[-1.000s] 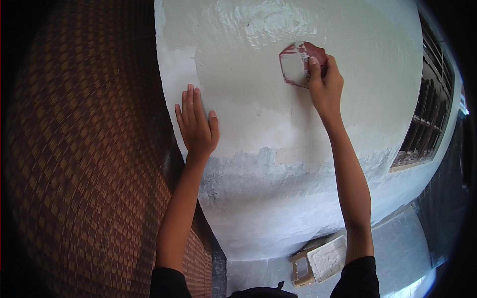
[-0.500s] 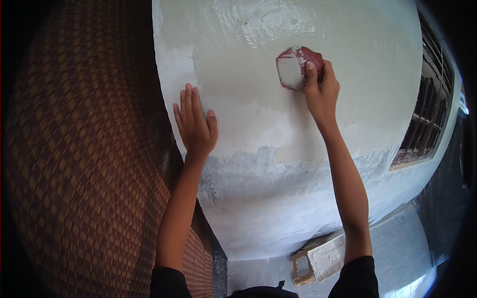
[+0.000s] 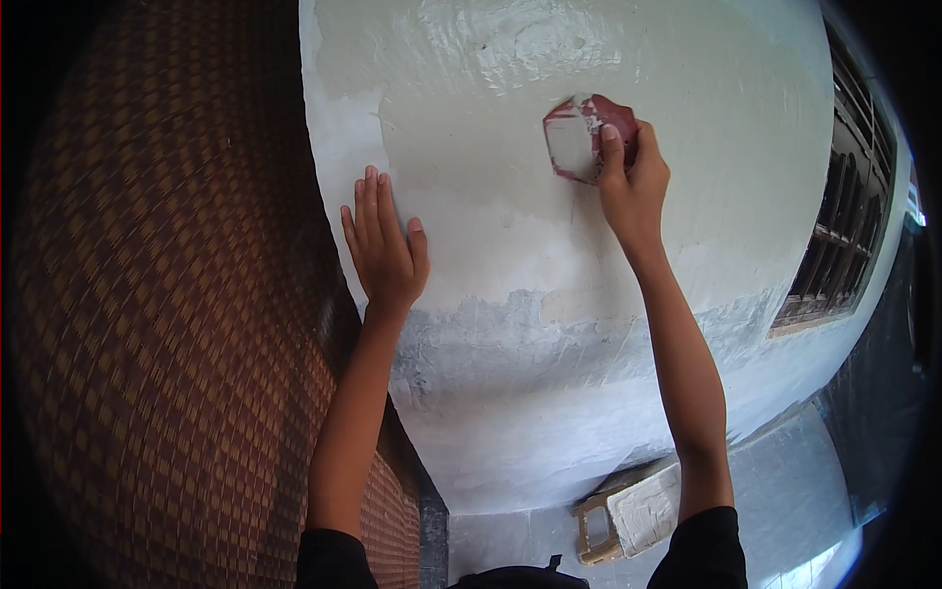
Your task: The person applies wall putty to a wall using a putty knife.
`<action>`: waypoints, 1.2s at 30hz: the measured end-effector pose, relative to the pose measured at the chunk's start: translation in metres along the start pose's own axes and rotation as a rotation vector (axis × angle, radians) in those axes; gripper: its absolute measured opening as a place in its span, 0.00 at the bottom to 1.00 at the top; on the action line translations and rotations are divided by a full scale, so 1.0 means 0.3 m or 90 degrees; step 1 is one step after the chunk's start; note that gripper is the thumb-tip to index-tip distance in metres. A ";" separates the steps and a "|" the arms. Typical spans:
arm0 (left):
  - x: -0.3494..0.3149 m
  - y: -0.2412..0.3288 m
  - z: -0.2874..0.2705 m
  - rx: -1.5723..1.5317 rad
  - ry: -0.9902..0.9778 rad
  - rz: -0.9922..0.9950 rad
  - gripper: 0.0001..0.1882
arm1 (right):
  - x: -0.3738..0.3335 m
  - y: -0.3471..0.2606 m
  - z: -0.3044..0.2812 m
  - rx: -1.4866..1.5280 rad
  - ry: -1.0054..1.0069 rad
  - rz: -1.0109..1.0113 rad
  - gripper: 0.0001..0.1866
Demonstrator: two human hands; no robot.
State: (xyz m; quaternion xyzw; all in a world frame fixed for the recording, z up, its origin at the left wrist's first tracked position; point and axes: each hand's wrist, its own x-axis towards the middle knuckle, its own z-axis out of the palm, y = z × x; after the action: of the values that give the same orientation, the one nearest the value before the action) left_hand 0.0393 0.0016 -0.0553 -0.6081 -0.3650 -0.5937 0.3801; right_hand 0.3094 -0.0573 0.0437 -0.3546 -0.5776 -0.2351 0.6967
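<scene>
My right hand [image 3: 636,182] grips a dark red putty scraper [image 3: 616,116] at its right side, thumb on top. Pale putty [image 3: 572,145] coats the scraper's left part and smears its red face. The scraper is up against the wall [image 3: 471,236], which bears a greyish-cream coat; higher up, this coat looks wet and ridged. Near the wall's left edge, my left hand [image 3: 386,245] lies flat on the surface, its fingers stretched upward and thumb out to the side. It holds nothing.
A woven brown panel [image 3: 177,324] runs along the left, beside the wall's edge. On the right, a barred window [image 3: 842,221] is set in the wall. Below, a light brown plastic stool [image 3: 596,530] stands on the grey floor, with a putty-covered board [image 3: 645,510] on it.
The scraper in my right hand has shifted very slightly left and down on the wall. My left hand has stayed almost in place.
</scene>
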 end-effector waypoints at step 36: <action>-0.006 0.000 0.013 0.000 -0.004 0.008 0.32 | 0.105 0.094 -0.140 0.091 0.297 0.227 0.16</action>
State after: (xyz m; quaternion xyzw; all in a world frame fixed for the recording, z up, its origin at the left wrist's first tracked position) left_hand 0.0411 0.0052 -0.0572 -0.6124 -0.3626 -0.5891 0.3828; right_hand 0.3640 -0.0690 0.0645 -0.3367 -0.3457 -0.1425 0.8642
